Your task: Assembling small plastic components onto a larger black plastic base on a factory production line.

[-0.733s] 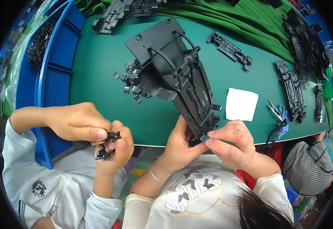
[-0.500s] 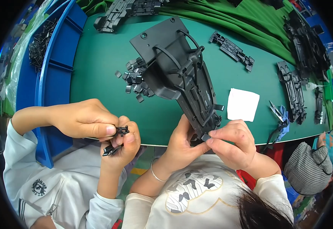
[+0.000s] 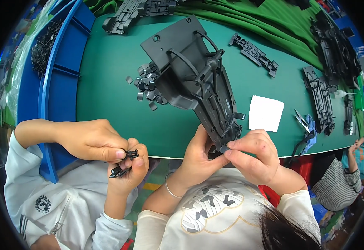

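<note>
A long black plastic car chassis (image 3: 215,98) is held tilted, its wide plate end up and away from me. My left hand (image 3: 200,158), with a bracelet at the wrist, is closed around its narrow near end. At that same end, my right hand (image 3: 255,156) pinches a small dark plastic tab (image 3: 223,148) between thumb and fingertips, against the chassis. Another small dark tab (image 3: 240,116) sticks out from the chassis's right side. Behind the chassis, to the left, lies a loose pile of small black caps (image 3: 148,83).
To my left, a co-worker's hands (image 3: 107,146) hold small black parts. A blue bin (image 3: 61,83) with black pieces stands at the left. On the green table lie a white paper (image 3: 266,113), blue-handled pliers or cutters (image 3: 309,133), and more chassis parts (image 3: 255,55). Green cloth (image 3: 269,25) covers the back.
My hands and the chassis hold nearly the same pose, with only a slight shift. The co-worker's hands have moved slightly, and the person at the far right has shifted.
</note>
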The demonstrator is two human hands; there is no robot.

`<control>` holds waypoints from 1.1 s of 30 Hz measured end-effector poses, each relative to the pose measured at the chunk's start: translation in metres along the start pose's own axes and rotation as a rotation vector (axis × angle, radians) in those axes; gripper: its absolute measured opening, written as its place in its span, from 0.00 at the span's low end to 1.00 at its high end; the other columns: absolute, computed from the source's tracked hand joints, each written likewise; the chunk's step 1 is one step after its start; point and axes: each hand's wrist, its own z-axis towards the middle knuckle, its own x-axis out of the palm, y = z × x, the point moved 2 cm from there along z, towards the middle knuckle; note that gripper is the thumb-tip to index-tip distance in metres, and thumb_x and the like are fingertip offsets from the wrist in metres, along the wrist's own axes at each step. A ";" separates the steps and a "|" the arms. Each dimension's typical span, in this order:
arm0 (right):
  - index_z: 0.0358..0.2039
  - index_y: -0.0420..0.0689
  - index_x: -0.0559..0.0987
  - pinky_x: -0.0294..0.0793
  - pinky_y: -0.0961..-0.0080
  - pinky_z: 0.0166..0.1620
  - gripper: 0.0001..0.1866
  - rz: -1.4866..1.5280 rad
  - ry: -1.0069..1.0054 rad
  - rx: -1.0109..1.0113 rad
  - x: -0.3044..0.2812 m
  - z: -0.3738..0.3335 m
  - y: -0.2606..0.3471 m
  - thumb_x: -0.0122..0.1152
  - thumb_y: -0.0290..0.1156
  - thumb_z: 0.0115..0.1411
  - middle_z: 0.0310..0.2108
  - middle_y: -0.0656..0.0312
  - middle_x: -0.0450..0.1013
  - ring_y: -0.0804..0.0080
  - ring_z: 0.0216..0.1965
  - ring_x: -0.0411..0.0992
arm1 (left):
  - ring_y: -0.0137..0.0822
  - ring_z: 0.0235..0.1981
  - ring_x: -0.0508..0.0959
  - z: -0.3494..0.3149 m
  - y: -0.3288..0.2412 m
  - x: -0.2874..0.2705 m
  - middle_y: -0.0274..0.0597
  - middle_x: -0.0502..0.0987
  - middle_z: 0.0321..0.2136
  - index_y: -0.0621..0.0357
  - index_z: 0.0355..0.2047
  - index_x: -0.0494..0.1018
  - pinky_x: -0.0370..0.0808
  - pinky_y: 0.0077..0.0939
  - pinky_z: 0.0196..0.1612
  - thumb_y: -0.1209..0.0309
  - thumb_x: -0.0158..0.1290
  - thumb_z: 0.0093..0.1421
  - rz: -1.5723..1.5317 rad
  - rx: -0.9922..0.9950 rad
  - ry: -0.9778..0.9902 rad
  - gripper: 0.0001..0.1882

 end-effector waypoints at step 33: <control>0.22 0.36 0.71 0.61 0.84 0.24 0.07 0.646 0.077 1.013 -0.003 -0.006 0.005 0.51 0.27 0.51 0.19 0.62 0.65 0.78 0.21 0.63 | 0.29 0.39 0.67 -0.010 0.016 -0.006 0.39 0.64 0.38 0.61 0.43 0.58 0.65 0.21 0.41 0.86 0.53 0.40 0.061 -0.126 -0.072 0.28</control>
